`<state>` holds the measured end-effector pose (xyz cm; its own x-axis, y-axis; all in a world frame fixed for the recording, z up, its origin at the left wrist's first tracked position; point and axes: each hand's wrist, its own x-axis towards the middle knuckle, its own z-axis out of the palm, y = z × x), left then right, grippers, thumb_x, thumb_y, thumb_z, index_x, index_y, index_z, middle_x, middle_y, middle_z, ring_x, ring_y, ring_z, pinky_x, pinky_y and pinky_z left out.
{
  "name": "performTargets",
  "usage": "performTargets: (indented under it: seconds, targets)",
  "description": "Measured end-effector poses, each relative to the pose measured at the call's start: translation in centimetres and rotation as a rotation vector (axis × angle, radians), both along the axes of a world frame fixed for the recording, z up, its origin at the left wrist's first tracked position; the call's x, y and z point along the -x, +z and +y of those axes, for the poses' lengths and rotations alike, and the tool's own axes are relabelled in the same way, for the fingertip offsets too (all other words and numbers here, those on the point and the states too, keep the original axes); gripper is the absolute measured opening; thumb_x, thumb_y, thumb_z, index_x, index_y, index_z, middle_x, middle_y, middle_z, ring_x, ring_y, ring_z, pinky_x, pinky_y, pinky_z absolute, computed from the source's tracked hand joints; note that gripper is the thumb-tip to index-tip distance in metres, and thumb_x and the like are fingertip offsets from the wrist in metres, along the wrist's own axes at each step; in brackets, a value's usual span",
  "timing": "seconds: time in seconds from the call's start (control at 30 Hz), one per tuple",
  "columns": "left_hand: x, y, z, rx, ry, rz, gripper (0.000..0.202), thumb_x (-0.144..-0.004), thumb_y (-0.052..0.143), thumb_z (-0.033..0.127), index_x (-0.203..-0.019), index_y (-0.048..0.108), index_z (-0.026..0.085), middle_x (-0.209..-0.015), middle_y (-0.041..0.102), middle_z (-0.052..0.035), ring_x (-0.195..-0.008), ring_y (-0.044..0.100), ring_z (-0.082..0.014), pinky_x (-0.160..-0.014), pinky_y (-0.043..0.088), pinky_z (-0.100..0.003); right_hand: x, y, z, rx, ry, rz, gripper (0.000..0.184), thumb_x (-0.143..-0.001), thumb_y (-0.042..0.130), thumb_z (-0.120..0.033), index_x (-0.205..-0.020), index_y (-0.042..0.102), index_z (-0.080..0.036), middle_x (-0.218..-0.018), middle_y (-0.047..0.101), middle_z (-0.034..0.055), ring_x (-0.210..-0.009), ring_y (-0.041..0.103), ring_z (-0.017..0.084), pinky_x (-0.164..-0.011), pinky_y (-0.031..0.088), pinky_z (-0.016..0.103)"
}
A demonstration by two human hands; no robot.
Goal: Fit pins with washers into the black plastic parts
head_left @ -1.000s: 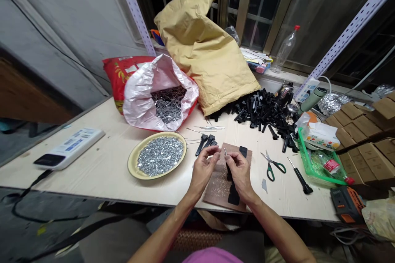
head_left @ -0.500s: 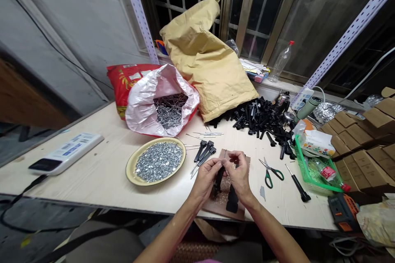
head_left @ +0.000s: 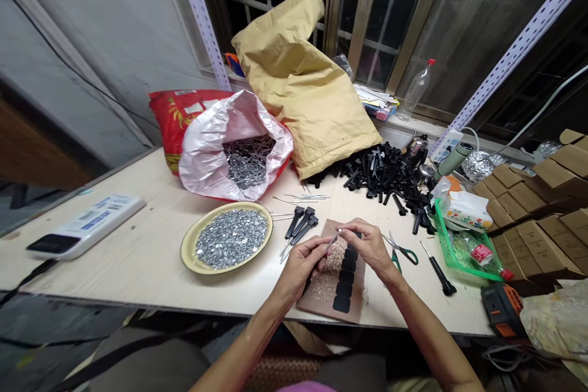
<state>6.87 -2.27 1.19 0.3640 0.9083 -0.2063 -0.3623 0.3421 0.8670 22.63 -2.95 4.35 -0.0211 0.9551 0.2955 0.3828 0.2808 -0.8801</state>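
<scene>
My left hand (head_left: pixel 305 263) is closed around a black plastic piece, mostly hidden by the fingers. From it a thin metal pin (head_left: pixel 333 237) points up and to the right. At the pin's tip my right hand (head_left: pixel 367 242) pinches with thumb and forefinger; a tiny bright bit shows there, too small to name. Both hands are over a brown board (head_left: pixel 316 301), which carries a row of black rounded-square pads (head_left: pixel 344 289). Left of the hands lie several black plastic pieces with metal pins (head_left: pixel 303 223). A cream bowl (head_left: pixel 189 264) holds many small silver washers.
A red sack (head_left: pixel 169 128) of metal pins and a large tan paper bag (head_left: pixel 316 110) stand behind. Black plastic parts (head_left: pixel 381 171) are heaped at the back. To the right are scissors (head_left: pixel 407 252), a green basket (head_left: pixel 452 263) and cardboard boxes (head_left: pixel 546 245).
My hands have moved slightly apart, and the metal pin now shows between them. My right hand has shifted right, uncovering more pads on the board. The camera view has shifted slightly.
</scene>
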Motion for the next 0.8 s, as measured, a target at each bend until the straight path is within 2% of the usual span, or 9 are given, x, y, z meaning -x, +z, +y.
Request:
performTargets:
  seconds: [0.13, 0.3, 0.53, 0.8]
  targets:
    - [0.4, 0.1, 0.0, -0.079, -0.053, 0.069, 0.042, -0.062, 0.073, 0.043, -0.093, 0.073, 0.015, -0.064, 0.051, 0.0029, -0.044, 0.036, -0.0041, -0.037, 0.022, -0.018, -0.7, -0.1, -0.1, 0.094, 0.060, 0.029, 0.025, -0.082, 0.061, -0.043, -0.085, 0.074, -0.023, -0.078, 0.070, 0.0019, -0.073, 0.064, 0.015, -0.069, 0.048, 0.027]
    - [0.7, 0.3, 0.0, -0.129, -0.132, 0.106, 0.043, -0.065, 0.071, 0.045, -0.097, 0.073, 0.016, -0.059, 0.047, 0.0039, -0.047, 0.034, -0.0054, -0.041, 0.022, -0.019, -1.2, 0.3, -0.5, 0.106, 0.063, -0.046, 0.028, -0.080, 0.063, -0.047, -0.083, 0.075, -0.022, -0.074, 0.070, 0.0023, -0.067, 0.062, 0.014, -0.061, 0.047, 0.025]
    - [0.9, -0.2, 0.0, -0.006, -0.297, 0.104, 0.053, -0.061, 0.073, 0.053, -0.097, 0.071, 0.014, -0.050, 0.028, 0.0098, -0.043, 0.021, -0.0039, -0.041, 0.012, -0.019, -1.8, 1.0, -1.0, -0.025, 0.155, -0.223, 0.029, -0.084, 0.057, -0.048, -0.082, 0.074, -0.025, -0.075, 0.071, 0.0025, -0.067, 0.064, 0.015, -0.063, 0.049, 0.026]
    - [0.8, -0.9, 0.0, 0.020, -0.379, 0.034, 0.058, -0.060, 0.074, 0.054, -0.101, 0.070, 0.014, -0.052, 0.028, 0.0102, -0.042, 0.018, -0.0021, -0.040, 0.010, -0.018, -2.1, 1.5, -1.6, 0.000, 0.198, -0.307, 0.033, -0.087, 0.053, -0.049, -0.084, 0.073, -0.024, -0.078, 0.071, 0.0035, -0.071, 0.065, 0.016, -0.066, 0.050, 0.026]
